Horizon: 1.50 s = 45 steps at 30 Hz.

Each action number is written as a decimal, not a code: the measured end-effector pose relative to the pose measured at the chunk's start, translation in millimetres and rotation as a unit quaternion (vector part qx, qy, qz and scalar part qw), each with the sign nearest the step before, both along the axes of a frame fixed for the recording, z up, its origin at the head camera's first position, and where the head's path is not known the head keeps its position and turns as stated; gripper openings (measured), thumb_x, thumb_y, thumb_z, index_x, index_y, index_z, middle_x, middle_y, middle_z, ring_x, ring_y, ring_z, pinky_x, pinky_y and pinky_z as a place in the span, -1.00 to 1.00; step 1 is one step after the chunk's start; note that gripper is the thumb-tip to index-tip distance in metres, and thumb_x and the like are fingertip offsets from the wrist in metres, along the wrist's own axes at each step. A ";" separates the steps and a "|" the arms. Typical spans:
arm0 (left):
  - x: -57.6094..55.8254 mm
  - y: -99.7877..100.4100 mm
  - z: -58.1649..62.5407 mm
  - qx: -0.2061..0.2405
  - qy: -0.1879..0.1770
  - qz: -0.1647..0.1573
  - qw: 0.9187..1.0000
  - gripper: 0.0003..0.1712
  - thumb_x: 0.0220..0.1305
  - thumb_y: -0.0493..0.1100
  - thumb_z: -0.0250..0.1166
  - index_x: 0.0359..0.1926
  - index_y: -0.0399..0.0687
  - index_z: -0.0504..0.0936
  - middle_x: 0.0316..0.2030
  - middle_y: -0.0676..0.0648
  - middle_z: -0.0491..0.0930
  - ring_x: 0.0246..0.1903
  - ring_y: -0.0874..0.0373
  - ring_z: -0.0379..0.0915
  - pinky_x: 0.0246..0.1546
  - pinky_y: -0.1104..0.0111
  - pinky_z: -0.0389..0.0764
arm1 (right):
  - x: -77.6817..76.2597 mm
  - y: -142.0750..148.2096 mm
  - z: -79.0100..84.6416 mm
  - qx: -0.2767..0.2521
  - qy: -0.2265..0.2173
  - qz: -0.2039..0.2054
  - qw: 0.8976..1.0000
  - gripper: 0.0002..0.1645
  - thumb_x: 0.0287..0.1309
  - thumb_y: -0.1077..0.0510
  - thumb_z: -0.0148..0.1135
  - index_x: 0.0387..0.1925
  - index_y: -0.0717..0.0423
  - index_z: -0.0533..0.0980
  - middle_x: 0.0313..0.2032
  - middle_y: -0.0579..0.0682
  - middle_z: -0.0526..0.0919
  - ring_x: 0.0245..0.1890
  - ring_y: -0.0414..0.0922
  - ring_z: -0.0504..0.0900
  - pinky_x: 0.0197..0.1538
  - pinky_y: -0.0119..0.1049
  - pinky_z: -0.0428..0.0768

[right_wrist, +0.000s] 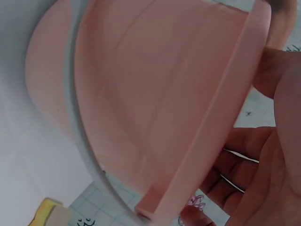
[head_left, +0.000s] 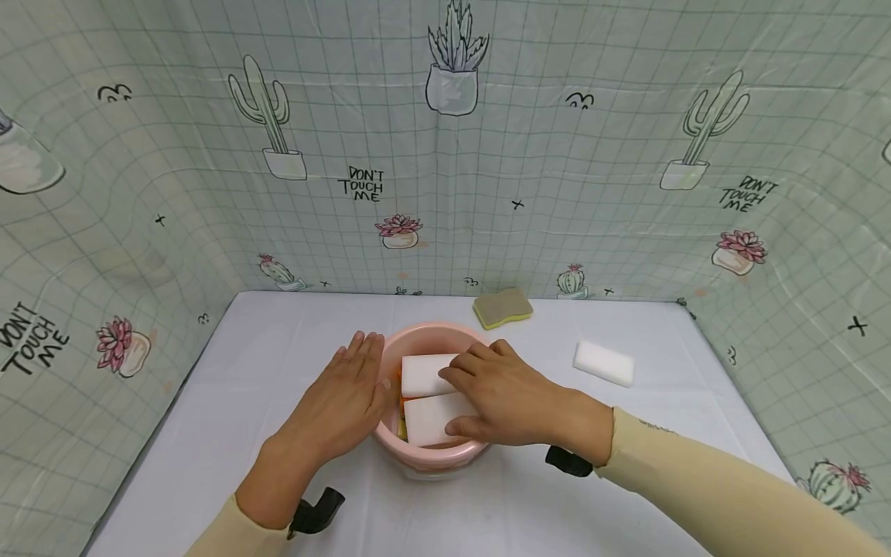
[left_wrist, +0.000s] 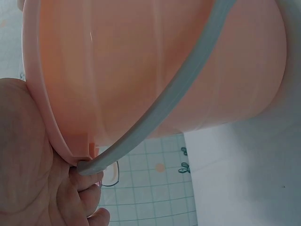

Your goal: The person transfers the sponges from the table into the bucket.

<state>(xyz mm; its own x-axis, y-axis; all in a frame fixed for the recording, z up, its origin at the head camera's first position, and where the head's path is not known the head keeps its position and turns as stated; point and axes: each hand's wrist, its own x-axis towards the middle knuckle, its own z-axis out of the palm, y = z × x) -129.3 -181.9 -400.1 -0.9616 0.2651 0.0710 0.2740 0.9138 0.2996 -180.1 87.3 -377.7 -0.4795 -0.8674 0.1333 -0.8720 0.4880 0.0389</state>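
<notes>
A pink bucket [head_left: 445, 462] with a grey handle [left_wrist: 162, 101] stands on the white table. Inside it, two white sponge blocks [head_left: 426, 377] lie side by side at the top, with bits of orange and yellow showing under their left edges. Against the bucket's left rim rests my left hand [head_left: 348, 398], its fingers fairly straight and pointing away. My right hand [head_left: 511, 391] reaches over the right rim, fingers loosely bent. Its thumb and a fingertip touch the tops of the white blocks, and the hand covers their right ends.
Behind the bucket lies a yellow sponge [head_left: 503, 308] with a grey-brown scouring side up. Another white sponge block [head_left: 604, 363] is on the table [head_left: 278, 333] to the right. A cactus-print cloth [head_left: 515, 155] encloses the back and sides.
</notes>
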 end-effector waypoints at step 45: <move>0.8 0.3 1.5 0.012 -0.007 0.004 1.000 -0.26 0.63 -0.06 -0.05 0.62 -0.41 0.10 0.61 -0.35 0.13 0.65 -0.23 -0.07 0.64 -0.10 0.07 | -77.5 157.3 -63.9 -0.049 0.188 -0.182 0.964 -0.48 0.14 0.03 0.50 -0.03 0.31 0.56 -0.06 0.21 0.65 -0.02 0.21 0.57 0.06 0.19 0.53</move>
